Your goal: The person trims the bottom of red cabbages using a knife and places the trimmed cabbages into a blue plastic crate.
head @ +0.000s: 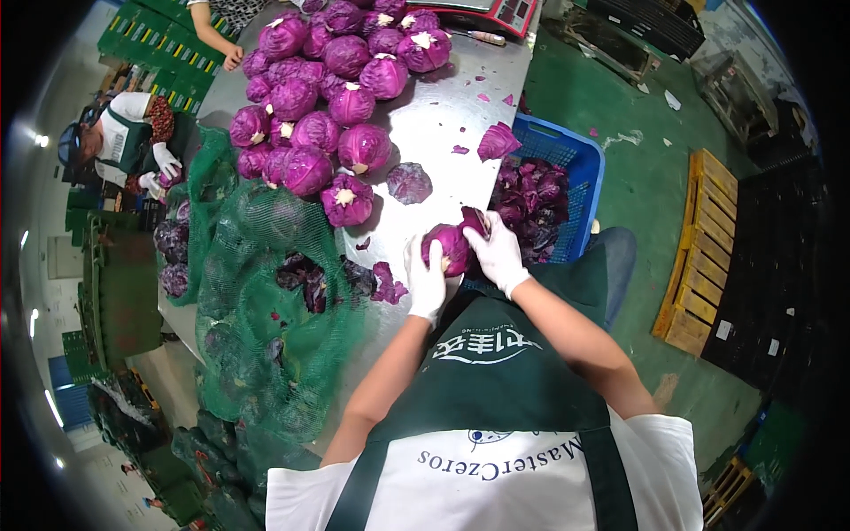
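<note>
A red cabbage [449,247] is cupped from the left by my left hand [426,279], in a white glove, at the near edge of the steel table [458,86]. My right hand [499,254], gloved too, grips a dark outer leaf [474,220] between thumb and fingers at the cabbage's right side. Below the table's right edge stands a blue plastic crate [591,166] holding loose purple leaves [534,199]. A pile of cabbages with pale cut stems [319,113] covers the far left of the table. One duller cabbage or leaf [410,183] lies apart from it.
Green mesh sacks [265,372] with cabbages and dark leaves lie at my left. A knife [487,37] and a red scale [514,14] are at the far end. Across the table, a gloved co-worker [133,143] handles a cabbage; another person's arm [216,40] reaches in. A wooden pallet [704,252] is at right.
</note>
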A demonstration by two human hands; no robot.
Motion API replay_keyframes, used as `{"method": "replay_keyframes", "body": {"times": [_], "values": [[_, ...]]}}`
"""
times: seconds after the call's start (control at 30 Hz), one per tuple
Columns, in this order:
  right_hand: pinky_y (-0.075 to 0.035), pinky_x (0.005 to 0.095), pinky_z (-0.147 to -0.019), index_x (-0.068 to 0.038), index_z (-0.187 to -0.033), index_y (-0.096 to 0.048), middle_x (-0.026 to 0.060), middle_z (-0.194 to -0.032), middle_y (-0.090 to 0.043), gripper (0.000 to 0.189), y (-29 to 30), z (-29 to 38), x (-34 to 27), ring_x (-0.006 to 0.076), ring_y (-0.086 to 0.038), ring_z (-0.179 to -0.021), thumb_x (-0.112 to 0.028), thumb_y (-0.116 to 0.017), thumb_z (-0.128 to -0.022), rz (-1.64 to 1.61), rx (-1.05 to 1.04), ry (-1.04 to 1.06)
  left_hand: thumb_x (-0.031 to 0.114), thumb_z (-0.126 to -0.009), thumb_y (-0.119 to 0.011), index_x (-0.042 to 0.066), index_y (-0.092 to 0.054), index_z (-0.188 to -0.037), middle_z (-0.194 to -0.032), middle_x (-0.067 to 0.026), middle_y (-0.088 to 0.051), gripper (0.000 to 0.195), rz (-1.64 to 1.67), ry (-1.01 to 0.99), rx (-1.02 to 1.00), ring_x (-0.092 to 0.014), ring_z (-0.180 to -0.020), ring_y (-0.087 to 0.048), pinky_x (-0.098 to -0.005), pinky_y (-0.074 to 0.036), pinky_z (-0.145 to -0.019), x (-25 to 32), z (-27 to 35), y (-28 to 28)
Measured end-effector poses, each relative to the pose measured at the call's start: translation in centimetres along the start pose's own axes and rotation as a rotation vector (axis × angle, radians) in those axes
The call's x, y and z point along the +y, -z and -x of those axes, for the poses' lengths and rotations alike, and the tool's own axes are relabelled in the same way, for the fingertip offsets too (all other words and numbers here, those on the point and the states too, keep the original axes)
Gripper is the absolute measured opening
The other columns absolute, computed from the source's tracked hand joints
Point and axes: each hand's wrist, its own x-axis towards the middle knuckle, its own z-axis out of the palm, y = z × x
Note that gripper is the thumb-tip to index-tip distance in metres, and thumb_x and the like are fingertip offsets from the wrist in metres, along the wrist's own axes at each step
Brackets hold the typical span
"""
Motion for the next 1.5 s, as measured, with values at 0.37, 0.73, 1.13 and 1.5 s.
{"method": "replay_keyframes", "body": {"times": [0.37, 0.73, 1.13, 1.5], "values": [[-0.045, 0.0413, -0.097, -0.003, -0.148, -0.021, 0.0248, -0.136, -0.049, 0.090, 9.4, -2.1, 4.8, 0.0391, -0.055, -0.116, -0.041, -0.069, -0.081, 0.489, 0.168, -0.436, 0.045, -0.091, -0.058, 0.005, -0.034, -0.141, -0.136, -0.0181, -0.047, 0.069, 1.091, 0.417, -0.452, -0.034, -0.125, -0.049, -0.0507, -0.050, -0.097, -1.3, -0.2, 5.0], [-0.050, 0.0247, -0.074, -0.005, -0.114, -0.059, 0.0038, -0.106, -0.054, 0.043, 3.2, 3.7, -8.1, 0.0087, -0.057, -0.089, -0.015, -0.077, -0.077, -0.198, -0.347, 0.174, 0.035, -0.083, -0.069, 0.004, -0.041, -0.136, -0.128, -0.0114, -0.053, 0.067, 0.869, 0.135, -0.316, -0.023, -0.116, -0.055, -0.0384, -0.045, -0.101, 4.5, 0.3, 4.6], [-0.046, 0.0250, -0.077, -0.006, -0.100, -0.065, 0.0045, -0.101, -0.053, 0.025, 4.8, 4.3, -10.3, 0.0134, -0.055, -0.086, -0.006, -0.075, -0.076, 0.045, -0.438, 0.302, 0.050, -0.090, -0.056, 0.004, -0.043, -0.136, -0.130, -0.0115, -0.054, 0.066, 0.852, 0.237, -0.445, -0.024, -0.119, -0.054, -0.0400, -0.043, -0.103, 4.9, 0.9, 5.7], [-0.046, 0.0264, -0.086, -0.001, -0.111, -0.059, 0.0048, -0.106, -0.054, 0.035, 4.6, 4.7, -11.3, 0.0145, -0.057, -0.099, -0.001, -0.072, -0.078, 0.004, -0.475, 0.219, 0.045, -0.089, -0.056, 0.002, -0.045, -0.132, -0.128, -0.0137, -0.055, 0.062, 0.873, 0.207, -0.412, -0.025, -0.119, -0.054, -0.0399, -0.044, -0.103, 2.6, -0.7, 6.5]]}}
